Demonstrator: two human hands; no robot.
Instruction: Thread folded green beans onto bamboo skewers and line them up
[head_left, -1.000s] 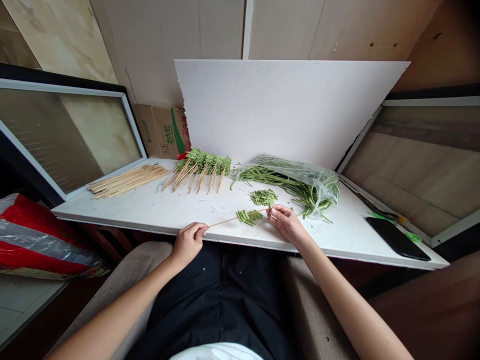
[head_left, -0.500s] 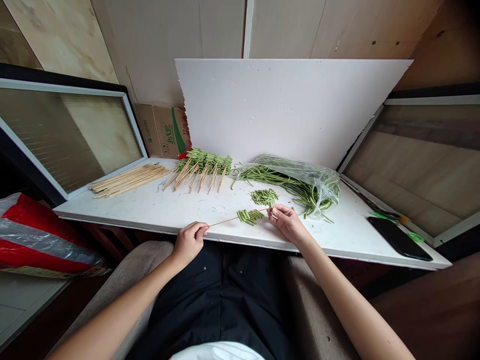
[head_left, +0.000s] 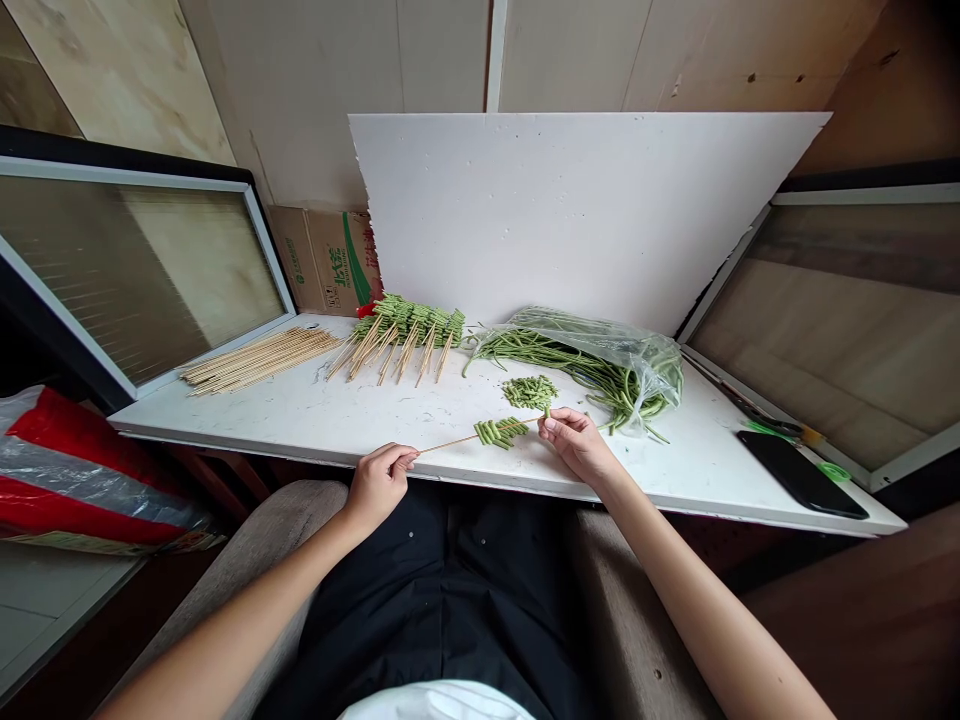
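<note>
My left hand [head_left: 381, 482] is closed round the near end of a thin wooden skewer [head_left: 448, 443], just off the table's front edge. Several cut green bean pieces [head_left: 501, 432] sit side by side along the skewer's middle. At its far end, my right hand [head_left: 576, 440] pinches a short green bean piece [head_left: 547, 410] between thumb and fingers, at the skewer's tip. Whether the tip has gone through that piece I cannot tell. Just beyond lies a small heap of cut bean pieces [head_left: 529, 391].
On the white table [head_left: 375, 425] are loose skewers [head_left: 259, 360] at the left and a stack of filled bean skewers [head_left: 409, 325]. Long green beans [head_left: 555, 352] lie partly in a clear plastic bag [head_left: 652, 360]. A black phone [head_left: 802, 473] rests at the right. Behind stands a white board [head_left: 585, 220].
My right hand has shifted very slightly to the right, and the bean piece at the skewer's tip sits at a slightly different angle. The left hand is nearly still.
</note>
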